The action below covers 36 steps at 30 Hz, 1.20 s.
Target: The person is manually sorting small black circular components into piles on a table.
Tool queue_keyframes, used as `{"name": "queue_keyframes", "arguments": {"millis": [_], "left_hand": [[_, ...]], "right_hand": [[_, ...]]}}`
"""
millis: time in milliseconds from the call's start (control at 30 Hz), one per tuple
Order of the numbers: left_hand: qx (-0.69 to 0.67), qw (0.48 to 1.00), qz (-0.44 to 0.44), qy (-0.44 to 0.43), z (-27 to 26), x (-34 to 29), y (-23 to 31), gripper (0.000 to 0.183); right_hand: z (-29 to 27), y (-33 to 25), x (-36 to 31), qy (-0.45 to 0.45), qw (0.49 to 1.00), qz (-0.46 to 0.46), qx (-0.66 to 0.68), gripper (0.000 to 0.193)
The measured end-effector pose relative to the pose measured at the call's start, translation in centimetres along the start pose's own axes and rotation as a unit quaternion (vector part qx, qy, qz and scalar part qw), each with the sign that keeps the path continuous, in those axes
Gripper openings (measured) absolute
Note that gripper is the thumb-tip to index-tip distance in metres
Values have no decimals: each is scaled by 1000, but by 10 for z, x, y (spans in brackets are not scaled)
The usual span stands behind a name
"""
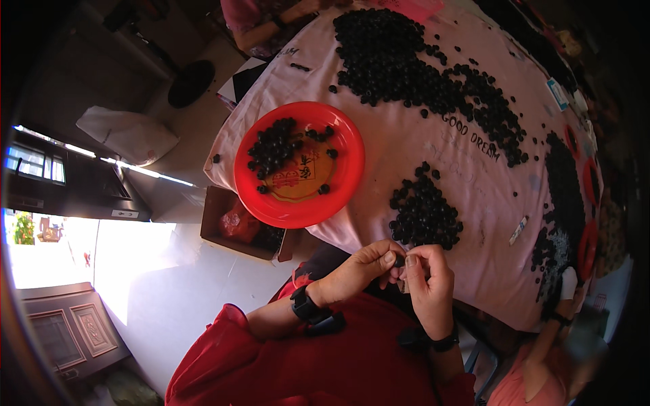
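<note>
At the table's near edge my left hand (371, 262) pinches a small black round piece (399, 260) between thumb and fingers. My right hand (431, 276) is closed in a pinch right beside it, its fingertips close to the same piece. What the right fingertips hold is too small to make out. Just beyond both hands lies a loose pile of similar black pieces (426, 210) on the pink cloth (365, 196). To the left, a red round plate (349, 179) carries a cluster of black pieces and a few single ones.
A much larger heap of black pieces (386, 57) spreads over the far side. Another dark heap (563, 183) lies at the right, near red plates (589, 254) and a co-worker's gloved hand (569, 283). Another person's arm (271, 28) reaches in at the far left. A cardboard box (211, 220) stands below the table's left edge.
</note>
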<state>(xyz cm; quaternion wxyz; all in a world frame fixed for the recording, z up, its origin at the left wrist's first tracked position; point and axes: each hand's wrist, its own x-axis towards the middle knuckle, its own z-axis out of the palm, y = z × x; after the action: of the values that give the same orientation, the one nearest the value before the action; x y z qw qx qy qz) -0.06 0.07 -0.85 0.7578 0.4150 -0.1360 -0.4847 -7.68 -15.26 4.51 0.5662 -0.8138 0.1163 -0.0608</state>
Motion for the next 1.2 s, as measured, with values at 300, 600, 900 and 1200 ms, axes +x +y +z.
{"name": "queue_keyframes", "arguments": {"millis": [300,600,900,1200], "left_hand": [[20,999,25,12,1,2,-2,27],[7,999,34,32,-2,4,1,25],[-192,968,105,124,-16,7,5,24],[-271,918,189,220,-52,-6,43,35]], "right_hand": [[1,2,0,4,1000,-2,-1,16],[7,-1,8,-6,998,28,53,23],[0,18,0,25,998,1,-61,23],[-33,39,8,100,990,73,67,19]]}}
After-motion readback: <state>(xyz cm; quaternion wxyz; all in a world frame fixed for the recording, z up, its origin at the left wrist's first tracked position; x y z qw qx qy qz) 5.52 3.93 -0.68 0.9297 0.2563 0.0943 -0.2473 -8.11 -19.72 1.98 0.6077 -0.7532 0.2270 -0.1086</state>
